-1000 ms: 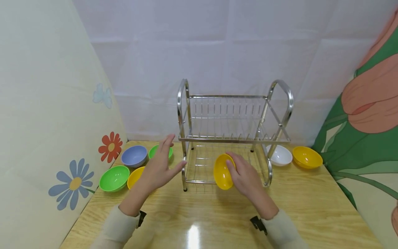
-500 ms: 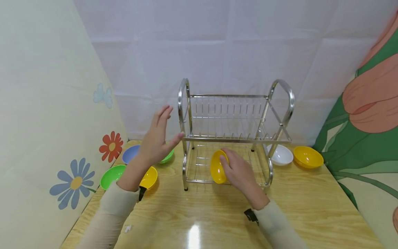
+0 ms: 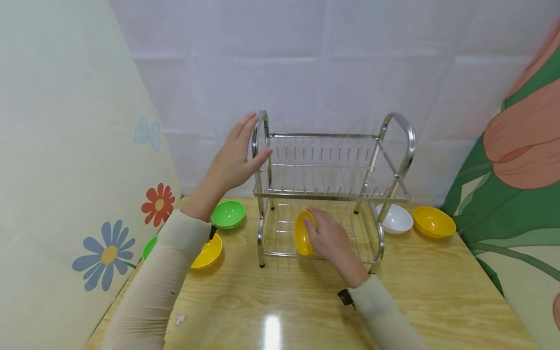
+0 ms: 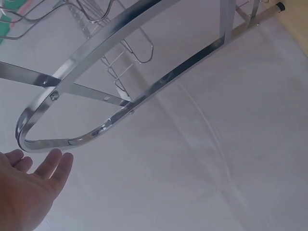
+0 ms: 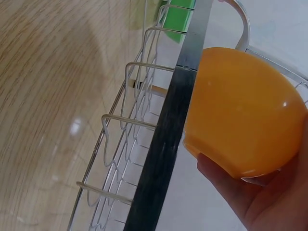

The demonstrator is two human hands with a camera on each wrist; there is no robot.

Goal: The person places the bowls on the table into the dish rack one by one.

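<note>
A two-tier chrome dish rack (image 3: 328, 198) stands on the wooden table. My right hand (image 3: 331, 237) holds a yellow bowl (image 3: 304, 233) on edge, its hollow facing left, at the front of the lower tier. In the right wrist view the bowl (image 5: 240, 110) shows its rounded outside beside a rack rail (image 5: 163, 144), thumb near its base. My left hand (image 3: 234, 163) is raised at the rack's upper left side frame, fingers extended. From the left wrist, its fingertips (image 4: 60, 166) are right by the curved top of the frame (image 4: 91, 136).
At left, a green bowl (image 3: 228, 215) and a yellow bowl (image 3: 210, 252) sit on the table; another green bowl (image 3: 149, 247) is mostly behind my left sleeve. A white bowl (image 3: 398, 218) and a yellow bowl (image 3: 434, 222) stand right of the rack. White cloth (image 3: 328, 63) hangs behind.
My left hand has risen from above the left bowls to the rack's upper frame, its arm now covering the blue bowl. The right hand has shifted slightly left, turning its yellow bowl more edge-on.
</note>
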